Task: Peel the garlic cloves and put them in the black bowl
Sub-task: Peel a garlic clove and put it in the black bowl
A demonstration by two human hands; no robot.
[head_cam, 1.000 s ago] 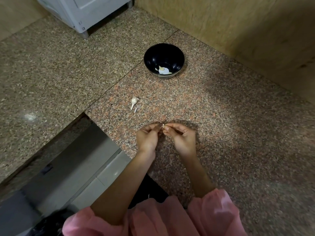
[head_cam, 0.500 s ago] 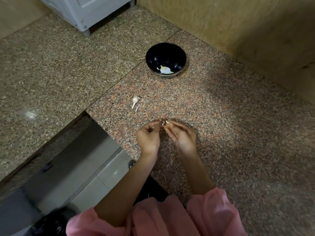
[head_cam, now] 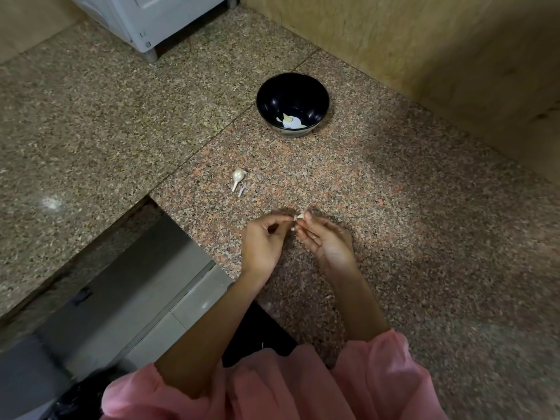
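Both hands meet above the bench [head_cam: 394, 207]. The right hand [head_cam: 328, 242] pinches a garlic clove [head_cam: 300, 216] at its fingertips; the left hand [head_cam: 262, 239] pinches at its skin, grip narrow. The bowl [head_cam: 266, 100] beyond holds peeled cloves [head_cam: 289, 120]. Another clove [head_cam: 238, 177] lies between.

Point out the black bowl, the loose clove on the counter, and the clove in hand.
Black bowl [head_cam: 274, 86], head view, far-left inner wall.
Loose clove [head_cam: 238, 176], head view, its bulb.
Held clove [head_cam: 300, 216], head view, exposed tip between the fingertips.
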